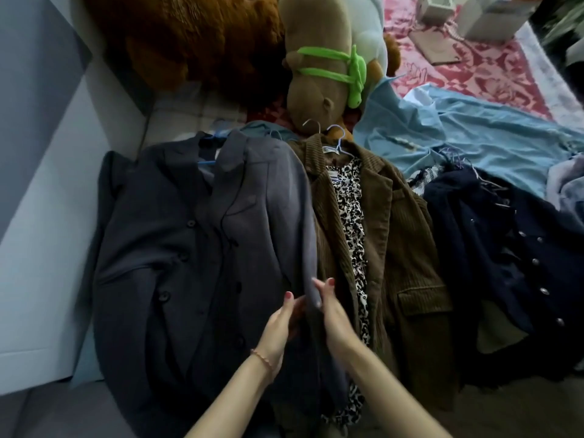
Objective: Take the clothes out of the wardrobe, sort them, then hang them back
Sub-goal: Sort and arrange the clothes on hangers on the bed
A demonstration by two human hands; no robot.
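Several garments lie side by side on a bed. A dark grey double-breasted blazer (177, 248) on a blue hanger lies at the left. A lighter grey blazer (271, 197) overlaps it. A brown corduroy jacket (401, 248) over a leopard-print top (352, 216) lies in the middle on a light blue hanger (336, 139). My left hand (282, 320) and my right hand (330, 306) meet at the lighter blazer's right edge. Each pinches that fabric between thumb and fingers.
A navy buttoned garment (505, 263) and a light blue garment (458, 137) lie at the right. A brown plush toy (319, 58) with green straps and a larger brown plush (189, 36) sit at the head. A white wall panel (47, 216) runs along the left.
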